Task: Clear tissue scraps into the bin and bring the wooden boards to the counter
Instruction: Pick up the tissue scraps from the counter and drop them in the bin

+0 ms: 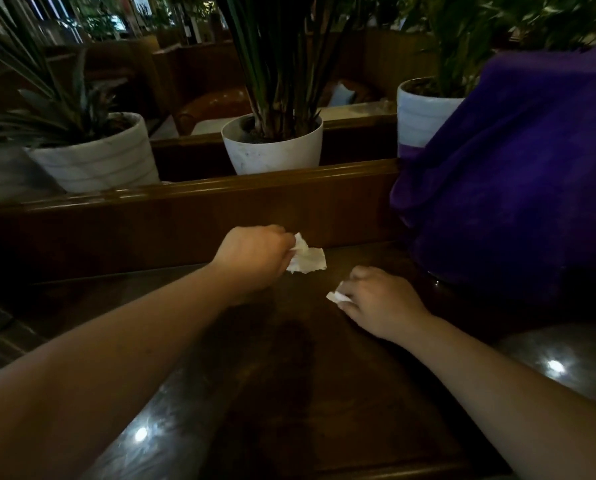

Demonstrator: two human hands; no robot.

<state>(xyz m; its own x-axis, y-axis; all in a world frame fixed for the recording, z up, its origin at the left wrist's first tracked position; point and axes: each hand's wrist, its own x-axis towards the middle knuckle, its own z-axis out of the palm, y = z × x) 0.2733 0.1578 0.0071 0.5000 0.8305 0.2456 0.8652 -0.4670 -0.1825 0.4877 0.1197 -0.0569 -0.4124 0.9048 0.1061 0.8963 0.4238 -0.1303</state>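
Observation:
My left hand (253,255) is closed on a crumpled white tissue scrap (308,259), which hangs from its fingertips just above the dark wooden table (289,375) near the table's far edge. To the right and closer to me, my right hand (379,303) rests low on the table, pinching a smaller white tissue scrap (336,297) at its fingertips. No bin, wooden boards or counter appear in view.
A wooden partition wall (185,216) runs along the far side of the table. Behind it stand three white plant pots (272,147) with tall leaves. A large purple cloth bundle (518,188) fills the right side, on the table's far right corner.

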